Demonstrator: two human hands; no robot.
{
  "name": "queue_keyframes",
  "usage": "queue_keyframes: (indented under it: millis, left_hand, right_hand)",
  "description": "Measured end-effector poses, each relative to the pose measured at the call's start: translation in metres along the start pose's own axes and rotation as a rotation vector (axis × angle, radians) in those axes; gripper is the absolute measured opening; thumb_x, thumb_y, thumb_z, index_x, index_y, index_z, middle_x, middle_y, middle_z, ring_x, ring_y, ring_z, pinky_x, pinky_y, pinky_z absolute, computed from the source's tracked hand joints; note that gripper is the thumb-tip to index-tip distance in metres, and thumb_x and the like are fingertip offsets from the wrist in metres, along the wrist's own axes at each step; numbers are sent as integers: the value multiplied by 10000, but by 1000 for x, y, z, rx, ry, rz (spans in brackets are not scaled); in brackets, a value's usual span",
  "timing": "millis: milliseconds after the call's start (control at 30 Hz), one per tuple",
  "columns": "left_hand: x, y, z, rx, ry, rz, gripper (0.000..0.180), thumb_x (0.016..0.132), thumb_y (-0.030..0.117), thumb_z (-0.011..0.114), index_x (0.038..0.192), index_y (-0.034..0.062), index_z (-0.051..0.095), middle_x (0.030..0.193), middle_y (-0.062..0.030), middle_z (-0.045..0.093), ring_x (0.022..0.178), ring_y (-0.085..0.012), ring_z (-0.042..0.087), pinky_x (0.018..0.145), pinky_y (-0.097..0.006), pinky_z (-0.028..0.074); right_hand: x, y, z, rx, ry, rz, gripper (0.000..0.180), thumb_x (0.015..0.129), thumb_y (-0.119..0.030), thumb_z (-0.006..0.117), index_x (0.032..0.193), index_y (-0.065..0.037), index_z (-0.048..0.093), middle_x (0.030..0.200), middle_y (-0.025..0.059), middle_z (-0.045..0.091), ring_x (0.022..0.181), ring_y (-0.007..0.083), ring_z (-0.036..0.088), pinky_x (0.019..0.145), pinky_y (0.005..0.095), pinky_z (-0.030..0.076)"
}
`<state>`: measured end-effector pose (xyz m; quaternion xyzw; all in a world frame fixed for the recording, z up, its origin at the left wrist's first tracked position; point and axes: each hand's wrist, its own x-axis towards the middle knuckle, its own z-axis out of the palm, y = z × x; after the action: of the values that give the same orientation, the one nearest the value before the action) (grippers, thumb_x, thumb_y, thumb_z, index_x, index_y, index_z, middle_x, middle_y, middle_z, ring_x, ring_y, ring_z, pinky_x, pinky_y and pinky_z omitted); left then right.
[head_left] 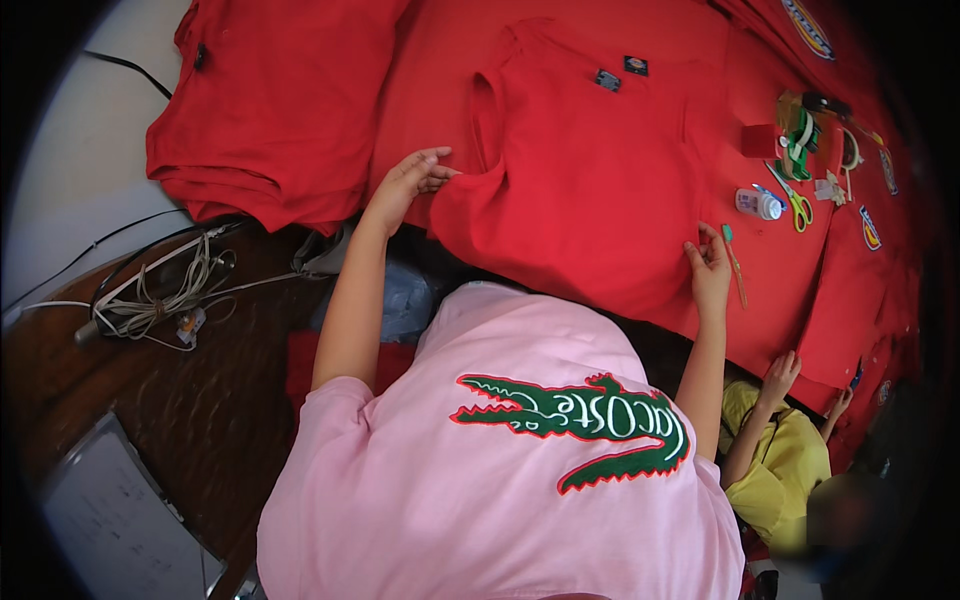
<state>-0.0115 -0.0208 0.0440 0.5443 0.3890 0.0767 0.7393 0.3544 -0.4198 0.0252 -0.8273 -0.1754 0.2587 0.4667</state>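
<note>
A red shirt (600,190) lies in front of me on the table, with small dark labels (622,72) near its neck. At its left edge is my left hand (408,182); the fingertips grip the cloth by the sleeve opening, with the thumb raised apart. On the near right side, my right hand (711,262) pinches the shirt's edge between thumb and fingers. The cloth spans between both hands, and its near edge hangs close to my pink top. Part of the fingers of each hand is hidden by cloth or blur.
Folded red garments (280,100) are stacked at left. At right lie yellow-handled scissors (797,208), a white bottle (758,204), tape rolls (797,145) and a toothbrush-like stick (735,265). A person in yellow (780,460) works at lower right. Bundled cables (165,290) sit at lower left.
</note>
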Motion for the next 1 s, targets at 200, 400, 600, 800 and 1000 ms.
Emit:
queue_keyframes:
  millis: [200, 400, 600, 800, 1000]
  left_hand:
    - [-20, -2, 6, 143, 40, 139, 434, 935, 43, 752, 1352, 37, 631, 889, 35, 664, 882, -71, 612, 935, -240, 455]
    - [-39, -30, -33, 164, 176, 91, 440, 864, 36, 808, 1270, 19, 636, 857, 26, 661, 812, -58, 587, 858, -249, 459]
    - [-64, -25, -31, 164, 154, 86, 522, 817, 48, 851, 1295, 32, 641, 892, 18, 679, 905, -75, 624, 985, -269, 439]
    - [-77, -24, -28, 163, 126, 81, 575, 807, 38, 851, 1335, 23, 624, 1020, -9, 694, 1053, -107, 629, 1024, -283, 446]
    - [-77, -18, -11, 180, 202, 69, 439, 822, 101, 866, 1223, 18, 709, 1062, -33, 732, 1027, -106, 646, 960, -267, 483]
  right_hand:
    - [0, -25, 11, -170, 60, -5, 359, 956, -61, 738, 1303, -56, 644, 751, -52, 467, 691, 58, 440, 637, 227, 386]
    - [0, -16, 15, -207, 118, -20, 367, 949, -16, 709, 1307, -65, 638, 779, -46, 513, 707, 58, 475, 654, 225, 411]
    - [2, -10, 4, -103, 26, -31, 404, 952, 3, 704, 1344, -50, 624, 810, -43, 578, 753, 41, 519, 711, 202, 422]
    - [1, -11, -4, -25, -78, 29, 416, 954, 23, 725, 1355, -15, 624, 895, -21, 641, 855, 56, 592, 833, 193, 467]
    - [-1, -7, -18, -9, -127, 64, 429, 929, 14, 753, 1340, -10, 632, 937, -7, 657, 867, 68, 610, 825, 209, 489]
